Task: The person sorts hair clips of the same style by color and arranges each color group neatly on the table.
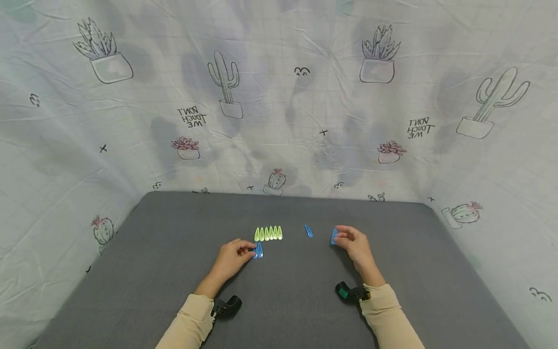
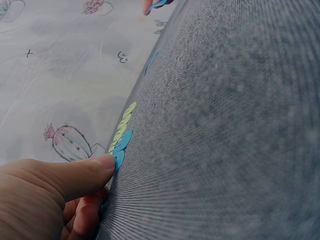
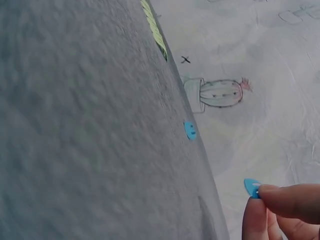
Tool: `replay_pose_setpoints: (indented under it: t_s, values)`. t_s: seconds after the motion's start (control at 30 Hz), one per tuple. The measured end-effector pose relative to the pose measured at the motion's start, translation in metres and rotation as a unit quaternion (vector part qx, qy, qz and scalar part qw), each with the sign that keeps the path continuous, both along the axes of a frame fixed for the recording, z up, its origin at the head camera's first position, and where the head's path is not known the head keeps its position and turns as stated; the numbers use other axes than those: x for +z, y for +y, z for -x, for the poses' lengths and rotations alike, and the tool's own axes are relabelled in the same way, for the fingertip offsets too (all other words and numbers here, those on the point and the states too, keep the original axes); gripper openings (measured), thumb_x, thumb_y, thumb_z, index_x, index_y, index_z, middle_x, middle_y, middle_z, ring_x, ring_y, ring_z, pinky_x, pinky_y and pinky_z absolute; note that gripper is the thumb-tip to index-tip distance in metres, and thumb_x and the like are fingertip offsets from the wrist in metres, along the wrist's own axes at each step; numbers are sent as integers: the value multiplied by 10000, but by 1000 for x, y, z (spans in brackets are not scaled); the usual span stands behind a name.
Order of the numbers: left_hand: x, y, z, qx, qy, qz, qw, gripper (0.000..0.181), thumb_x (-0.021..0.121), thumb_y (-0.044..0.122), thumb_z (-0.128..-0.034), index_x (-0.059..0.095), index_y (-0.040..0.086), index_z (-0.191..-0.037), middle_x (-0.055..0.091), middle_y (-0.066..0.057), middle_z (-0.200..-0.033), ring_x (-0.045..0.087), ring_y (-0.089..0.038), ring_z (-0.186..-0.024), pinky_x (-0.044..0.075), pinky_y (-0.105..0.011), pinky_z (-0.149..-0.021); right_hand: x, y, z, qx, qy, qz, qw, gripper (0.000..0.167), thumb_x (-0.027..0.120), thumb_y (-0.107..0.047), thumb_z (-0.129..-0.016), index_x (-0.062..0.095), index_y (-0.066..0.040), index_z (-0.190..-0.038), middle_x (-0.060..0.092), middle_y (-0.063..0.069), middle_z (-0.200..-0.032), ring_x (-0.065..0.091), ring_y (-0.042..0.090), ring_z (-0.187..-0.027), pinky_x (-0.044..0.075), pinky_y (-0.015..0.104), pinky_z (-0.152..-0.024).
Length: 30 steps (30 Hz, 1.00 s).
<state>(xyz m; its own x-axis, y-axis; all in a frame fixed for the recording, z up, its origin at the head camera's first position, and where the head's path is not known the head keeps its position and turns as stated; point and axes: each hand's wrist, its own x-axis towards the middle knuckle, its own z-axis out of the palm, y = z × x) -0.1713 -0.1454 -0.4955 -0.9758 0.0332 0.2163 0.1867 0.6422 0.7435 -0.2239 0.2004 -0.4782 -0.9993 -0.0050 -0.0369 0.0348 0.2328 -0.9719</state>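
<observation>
Blue and green snap hair clips lie on the grey table. In the head view my left hand [image 1: 232,257] has its thumb and fingertips at a blue hair clip [image 1: 255,254], pinching its edge; another blue hair clip [image 1: 260,250] lies right beside it. The left wrist view shows the thumb [image 2: 95,170] over part of that clip. My right hand [image 1: 355,246] pinches a blue hair clip [image 3: 251,187] between thumb and finger, raised off the table. One more blue hair clip [image 1: 308,230] lies alone between the hands.
Several green hair clips [image 1: 268,233] stand in a tight side-by-side row just beyond the left hand. The grey table [image 1: 287,300] ends at a patterned white cloth [image 1: 279,97] at the back and sides. Each wrist wears a black camera mount [image 1: 227,307].
</observation>
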Motion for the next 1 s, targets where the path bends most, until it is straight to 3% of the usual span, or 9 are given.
replay_pose_setpoints:
  t_s: [0.37, 1.0]
  values:
    - [-1, -1, 4, -22, -1, 60, 10000, 133, 759, 110, -780, 753, 122, -912, 546, 63, -686, 469, -50, -604, 416, -223, -574, 14, -25, -9, 510, 83, 266, 9983, 394, 652, 15, -844, 573, 69, -1226, 605, 112, -950, 590, 71, -792, 524, 261, -764]
    - [-1, -3, 3, -88, 105, 86, 9999, 121, 756, 121, -787, 749, 120, -907, 545, 64, -688, 470, -44, -605, 420, -231, -572, 8, -88, -14, 1359, 210, -234, 9902, 349, 658, 49, -812, 632, 49, -1160, 626, 136, -904, 591, 112, -764, 490, 243, -681]
